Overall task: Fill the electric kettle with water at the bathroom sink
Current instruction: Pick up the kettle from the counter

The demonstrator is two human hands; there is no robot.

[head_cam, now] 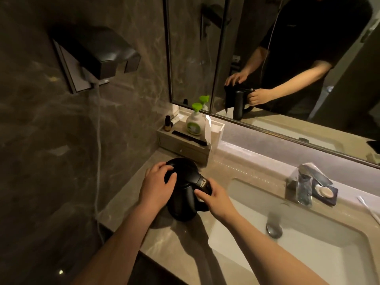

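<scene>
A black electric kettle (183, 204) stands on the stone counter (164, 243), left of the white sink basin (308, 254). My left hand (157, 185) lies on top of the kettle's lid, fingers spread over it. The kettle's handle is gripped at its top by my right hand (213, 197), thumb toward the lid hinge. The lid looks tilted up under my left hand; the mirror shows it raised. A chrome faucet (304, 188) stands behind the basin, with no water running.
A tray (185, 145) with a green-capped soap pump (195, 121), small bottles and a comb sits at the back of the counter. A soap dish (324, 192) lies right of the faucet. A black wall-mounted holder (96, 56) hangs at the left. The drain (274, 230) is in the basin.
</scene>
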